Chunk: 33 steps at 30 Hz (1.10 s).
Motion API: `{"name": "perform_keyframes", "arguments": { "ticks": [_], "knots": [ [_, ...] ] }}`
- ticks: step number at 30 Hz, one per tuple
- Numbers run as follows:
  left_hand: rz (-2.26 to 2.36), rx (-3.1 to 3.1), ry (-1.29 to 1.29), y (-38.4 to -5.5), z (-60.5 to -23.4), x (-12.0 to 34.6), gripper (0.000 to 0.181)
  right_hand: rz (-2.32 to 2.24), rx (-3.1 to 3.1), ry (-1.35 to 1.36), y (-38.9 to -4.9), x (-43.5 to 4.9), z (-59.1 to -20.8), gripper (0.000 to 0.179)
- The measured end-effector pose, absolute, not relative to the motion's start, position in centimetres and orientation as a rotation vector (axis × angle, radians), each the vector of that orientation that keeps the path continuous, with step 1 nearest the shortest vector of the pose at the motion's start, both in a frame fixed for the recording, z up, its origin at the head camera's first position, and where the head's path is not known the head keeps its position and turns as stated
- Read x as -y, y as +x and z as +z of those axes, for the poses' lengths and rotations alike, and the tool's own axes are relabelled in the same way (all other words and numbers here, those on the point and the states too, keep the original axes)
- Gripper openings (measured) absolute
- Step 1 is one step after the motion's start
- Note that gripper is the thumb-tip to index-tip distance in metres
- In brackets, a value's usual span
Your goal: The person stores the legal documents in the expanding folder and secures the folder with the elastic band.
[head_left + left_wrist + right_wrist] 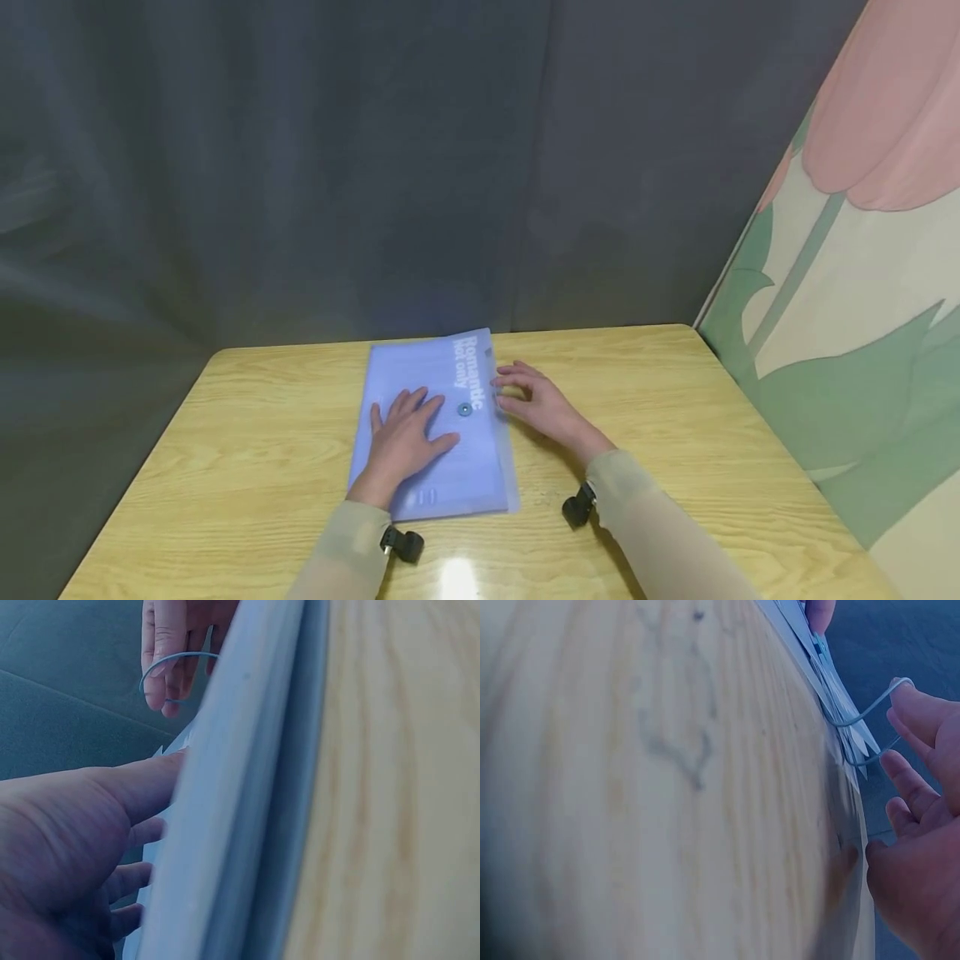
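A translucent blue document folder (468,475) lies on the table, with white lettering (467,371) and a round button (465,409) near its right side. My left hand (405,446) rests on the folder's face, fingers spread and thumb pointing toward the button. At the folder's right edge is my right hand (543,408), its fingers bent and hooked in a thin elastic cord (870,711). The cord stretches from the folder's edge out to the fingertips in the right wrist view. Seen from the left wrist, it makes a curved loop about the right fingers.
The wooden table (247,450) extends on both sides of the folder. A dark curtain (420,167) hangs behind the table's back edge. Along the right stands a wall panel (862,333) with a pink and green flower pattern. Small black cameras sit on both wrists.
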<state>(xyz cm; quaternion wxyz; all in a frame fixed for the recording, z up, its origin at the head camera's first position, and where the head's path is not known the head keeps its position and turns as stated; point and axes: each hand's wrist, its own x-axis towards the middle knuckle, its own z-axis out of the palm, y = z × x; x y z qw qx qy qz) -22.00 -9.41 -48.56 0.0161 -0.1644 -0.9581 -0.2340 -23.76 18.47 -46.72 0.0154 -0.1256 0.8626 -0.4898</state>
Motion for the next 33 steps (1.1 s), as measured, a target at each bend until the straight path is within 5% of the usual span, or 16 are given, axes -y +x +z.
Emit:
{"name": "perform_keyframes", "arguments": {
  "ticks": [33],
  "knots": [
    [-0.770, 2.983, -0.471, -22.0, -48.2, 9.1, 0.081, -1.443, -2.723, -0.450, -24.2, -16.7, -46.4, 0.030]
  ]
}}
